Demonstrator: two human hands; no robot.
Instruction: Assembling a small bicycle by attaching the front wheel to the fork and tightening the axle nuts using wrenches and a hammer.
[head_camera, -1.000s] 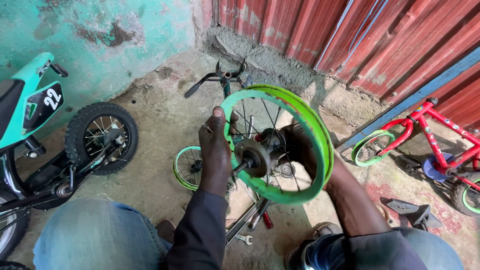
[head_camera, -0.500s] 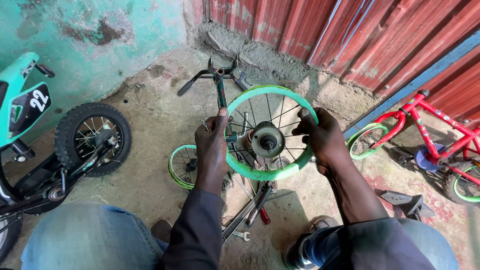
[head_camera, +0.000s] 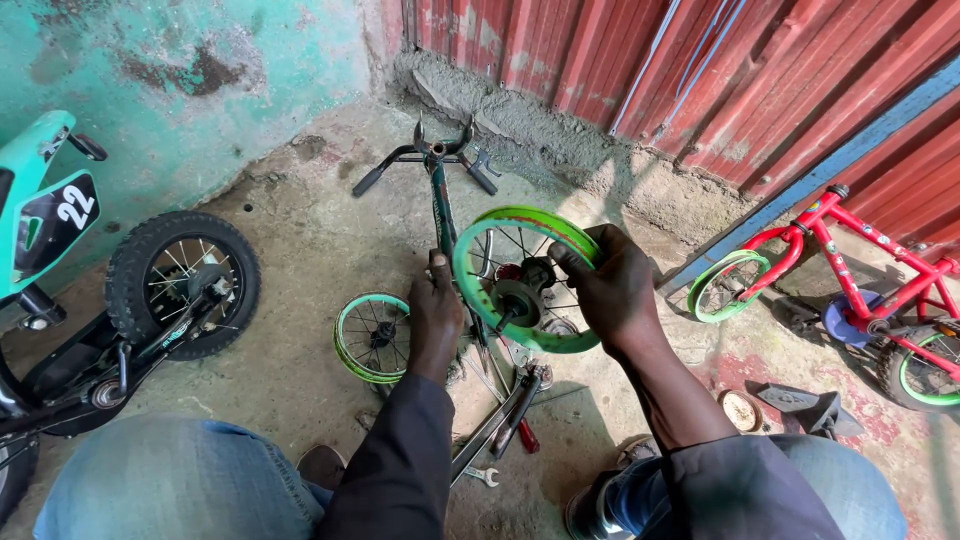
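Both hands grip the green wheel rim (head_camera: 527, 290), left hand (head_camera: 433, 315) and right hand (head_camera: 612, 290) fingers clenched on its edges. It's tilted flatter and lower than a second ago, right over the upturned kids' bike frame (head_camera: 440, 215).

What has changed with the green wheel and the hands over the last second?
The green wheel has tipped from nearly face-on to tilted, held lower over the upturned bike frame. The right hand moved from behind the rim to gripping its right edge. The left hand stayed on the left edge. The small wheel on the ground and the red bike stayed put.
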